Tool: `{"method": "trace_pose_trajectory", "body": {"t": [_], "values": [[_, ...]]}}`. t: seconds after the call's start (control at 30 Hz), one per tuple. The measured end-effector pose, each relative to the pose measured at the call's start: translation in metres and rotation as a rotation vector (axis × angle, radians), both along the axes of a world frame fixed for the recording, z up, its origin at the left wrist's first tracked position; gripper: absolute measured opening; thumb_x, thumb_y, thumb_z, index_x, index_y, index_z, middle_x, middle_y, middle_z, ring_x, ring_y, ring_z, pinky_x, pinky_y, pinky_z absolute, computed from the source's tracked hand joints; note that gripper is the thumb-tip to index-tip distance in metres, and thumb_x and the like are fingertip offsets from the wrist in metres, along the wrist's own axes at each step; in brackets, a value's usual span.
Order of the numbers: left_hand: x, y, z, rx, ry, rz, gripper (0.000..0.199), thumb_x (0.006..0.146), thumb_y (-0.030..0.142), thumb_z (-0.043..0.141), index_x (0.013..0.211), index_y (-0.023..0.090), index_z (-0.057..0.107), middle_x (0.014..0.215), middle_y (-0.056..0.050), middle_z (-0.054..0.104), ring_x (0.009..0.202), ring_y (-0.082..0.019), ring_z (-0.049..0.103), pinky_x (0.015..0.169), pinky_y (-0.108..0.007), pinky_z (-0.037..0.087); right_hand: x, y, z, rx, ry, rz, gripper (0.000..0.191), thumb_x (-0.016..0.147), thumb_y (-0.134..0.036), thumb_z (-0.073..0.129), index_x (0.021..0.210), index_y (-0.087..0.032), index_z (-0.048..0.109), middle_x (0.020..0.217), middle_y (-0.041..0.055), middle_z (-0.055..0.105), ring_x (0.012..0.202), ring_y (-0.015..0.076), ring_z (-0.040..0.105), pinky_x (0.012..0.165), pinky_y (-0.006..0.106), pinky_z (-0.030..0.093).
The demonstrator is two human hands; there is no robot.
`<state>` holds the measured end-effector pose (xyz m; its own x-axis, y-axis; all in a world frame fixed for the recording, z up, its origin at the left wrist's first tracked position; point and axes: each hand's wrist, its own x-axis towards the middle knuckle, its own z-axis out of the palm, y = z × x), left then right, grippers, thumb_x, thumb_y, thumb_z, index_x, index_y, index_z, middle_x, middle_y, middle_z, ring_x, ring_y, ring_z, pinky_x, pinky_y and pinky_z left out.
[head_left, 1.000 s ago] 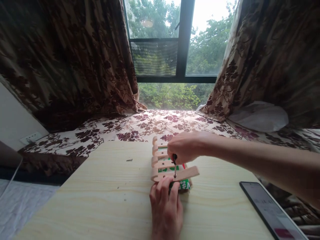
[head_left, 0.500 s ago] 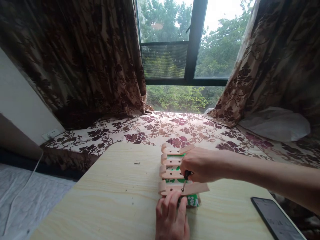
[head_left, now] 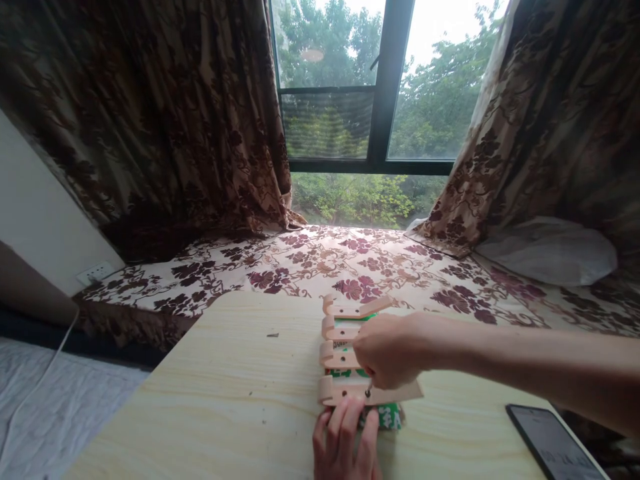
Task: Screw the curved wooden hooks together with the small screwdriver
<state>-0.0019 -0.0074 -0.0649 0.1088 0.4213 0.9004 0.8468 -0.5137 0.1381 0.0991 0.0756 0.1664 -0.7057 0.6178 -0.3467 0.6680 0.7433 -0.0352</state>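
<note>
Several pale strips with curled left ends and dark holes, such as the nearest strip (head_left: 333, 392), lie across a green and white printed piece (head_left: 390, 417) on the wooden table. My right hand (head_left: 393, 350) is closed round a small tool, mostly hidden by the fist. The tool's thin metal shaft (head_left: 369, 385) reaches down to the right hole of the nearest strip. Below, my left hand (head_left: 345, 440) presses its bent, slightly spread fingertips on the front edge of that strip and the printed piece.
A phone (head_left: 550, 440) lies at the right edge of the pale wooden table (head_left: 200, 400). On the table's left part is a small dark bit (head_left: 273, 335). Behind stand a flower-patterned ledge (head_left: 300, 260), curtains and a window; a whitish bag (head_left: 555, 253) rests at the right.
My right hand has turned and come slightly nearer, so the tool's dark handle is now hidden. The view has shifted a little. My left hand stays on the strip.
</note>
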Motion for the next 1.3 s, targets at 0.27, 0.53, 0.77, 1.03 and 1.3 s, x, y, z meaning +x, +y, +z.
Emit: {"method": "trace_pose_trajectory", "body": {"t": [0.27, 0.53, 0.77, 1.03, 1.3], "values": [[0.0, -0.002, 0.006, -0.027, -0.056, -0.048, 0.023, 0.087, 0.017, 0.054, 0.096, 0.028, 0.071, 0.097, -0.004, 0.072, 0.099, -0.019, 0.062, 0.094, -0.039, 0.039, 0.013, 0.001, 0.005, -0.118, -0.109, 0.023, 0.017, 0.069, -0.012, 0.056, 0.067, -0.018, 0.072, 0.049, -0.0036, 0.044, 0.044, 0.0096, 0.025, 0.044, 0.025, 0.024], [-0.002, -0.004, 0.01, -0.037, -0.05, -0.062, 0.026, 0.086, 0.011, 0.054, 0.099, 0.026, 0.069, 0.099, -0.005, 0.071, 0.102, -0.02, 0.062, 0.092, -0.039, 0.04, 0.011, -0.001, 0.003, -0.069, -0.174, 0.026, 0.021, 0.072, -0.016, 0.057, 0.079, -0.019, 0.076, 0.062, 0.0015, 0.062, 0.046, 0.0101, 0.03, 0.046, 0.025, 0.027], [0.007, 0.006, 0.021, -0.06, -0.164, -0.065, 0.028, 0.082, 0.005, 0.048, 0.09, 0.025, 0.066, 0.102, -0.004, 0.066, 0.101, -0.02, 0.06, 0.087, -0.037, 0.042, 0.006, -0.011, 0.005, 0.055, -0.237, 0.044, 0.024, 0.073, -0.015, 0.055, 0.082, -0.016, 0.077, 0.073, 0.009, 0.071, 0.051, 0.0141, 0.046, 0.047, 0.027, 0.028], [-0.027, -0.019, 0.043, -0.224, -0.102, -0.152, 0.026, 0.085, 0.009, 0.046, 0.103, 0.022, 0.058, 0.105, -0.008, 0.059, 0.103, -0.022, 0.057, 0.084, -0.037, 0.049, 0.006, -0.012, 0.009, 0.045, -0.233, 0.029, 0.027, 0.072, -0.013, 0.054, 0.085, -0.014, 0.078, 0.074, 0.0102, 0.072, 0.053, 0.0145, 0.051, 0.046, 0.026, 0.028], [-0.044, -0.01, 0.053, -0.313, -0.051, -0.006, 0.013, 0.083, 0.008, 0.051, 0.091, 0.019, 0.054, 0.088, -0.006, 0.058, 0.082, -0.02, 0.059, 0.07, -0.032, 0.052, 0.011, -0.011, 0.007, 0.061, -0.203, 0.027, 0.027, 0.072, -0.014, 0.053, 0.083, -0.013, 0.077, 0.073, 0.011, 0.072, 0.052, 0.0147, 0.049, 0.045, 0.027, 0.026]]}}
